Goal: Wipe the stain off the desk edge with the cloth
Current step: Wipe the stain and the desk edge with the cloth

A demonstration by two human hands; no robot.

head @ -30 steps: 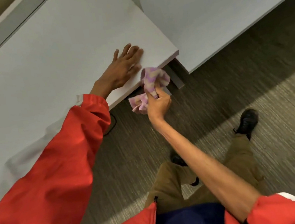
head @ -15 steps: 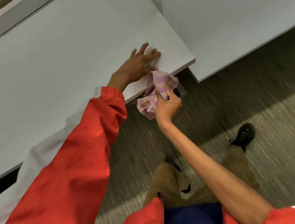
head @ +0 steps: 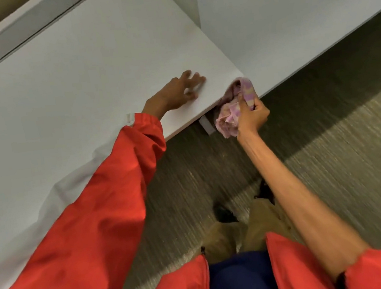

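Note:
The white desk (head: pixel 77 91) fills the upper left, its front edge running diagonally to a corner at centre right. My right hand (head: pixel 252 116) grips a crumpled pink and purple cloth (head: pixel 235 105) and presses it against the desk's corner edge. My left hand (head: pixel 178 91) lies flat on the desktop with fingers spread, a short way left of the cloth. No stain shows on the edge; the cloth covers that spot.
A grey cable flap (head: pixel 29 29) is set into the desk at the upper left. A second white desk (head: pixel 289 17) adjoins at the right. Below are grey carpet (head: pixel 341 149), a desk leg (head: pixel 206 125), and my legs and dark shoes (head: pixel 224 214).
My right hand has slid the cloth rightwards along the desk's front edge to its corner. My left hand stays flat on the desktop, and the camera has shifted closer.

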